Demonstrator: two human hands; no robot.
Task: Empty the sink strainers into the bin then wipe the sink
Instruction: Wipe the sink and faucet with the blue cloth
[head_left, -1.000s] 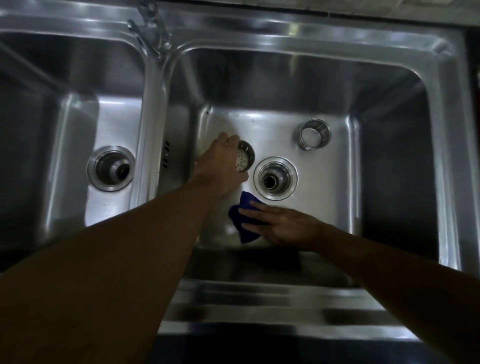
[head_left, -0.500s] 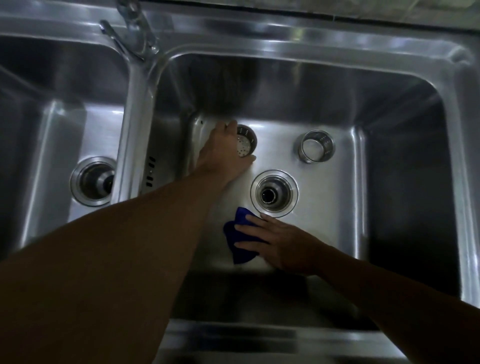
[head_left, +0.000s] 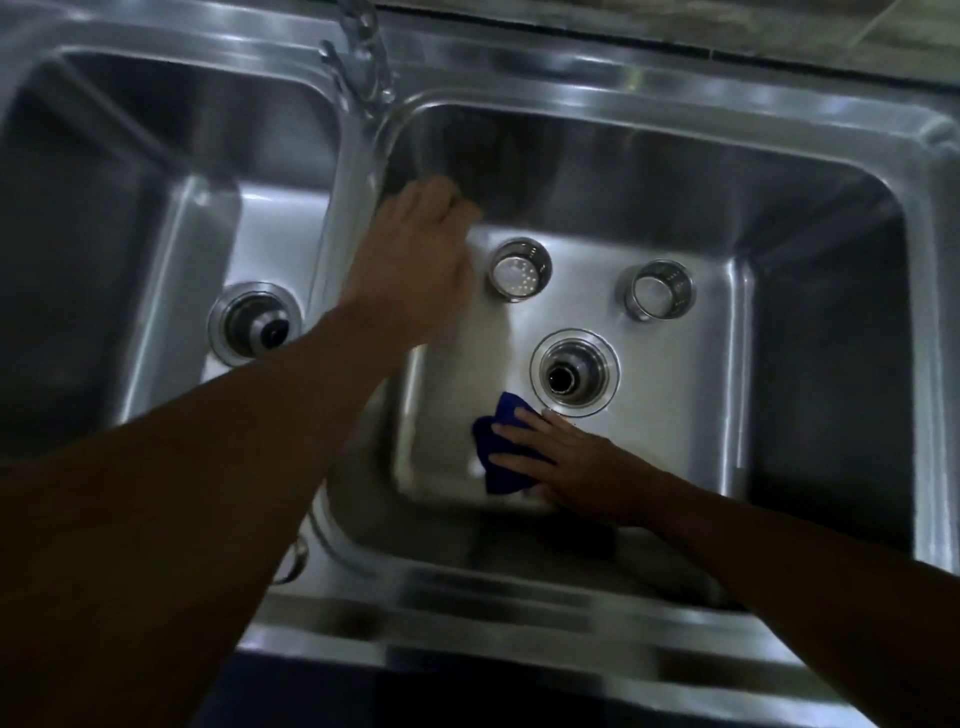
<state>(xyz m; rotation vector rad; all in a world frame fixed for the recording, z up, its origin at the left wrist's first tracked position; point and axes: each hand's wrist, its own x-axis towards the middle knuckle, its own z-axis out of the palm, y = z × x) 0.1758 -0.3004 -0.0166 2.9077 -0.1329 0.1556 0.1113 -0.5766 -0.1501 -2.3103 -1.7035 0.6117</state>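
Observation:
Two steel strainer cups stand on the floor of the right basin (head_left: 810, 322): one strainer (head_left: 519, 269) at back left with its holed bottom showing, the other strainer (head_left: 658, 289) at back right. My left hand (head_left: 415, 260) hovers just left of the first strainer, blurred, holding nothing, its fingers loosely bent toward the back wall. My right hand (head_left: 561, 462) presses flat on a folded blue cloth (head_left: 501, 452) on the basin floor, just in front of the open drain (head_left: 574, 371).
The left basin (head_left: 156, 218) has its own open drain (head_left: 254, 325). A tap (head_left: 363, 62) rises from the divider at the back. The sink's front rim (head_left: 467, 623) runs across below my arms. No bin is in view.
My left hand has let go of the strainer, leaving it standing at the back left of the basin, and lifted away to its left. My right hand stays on the cloth.

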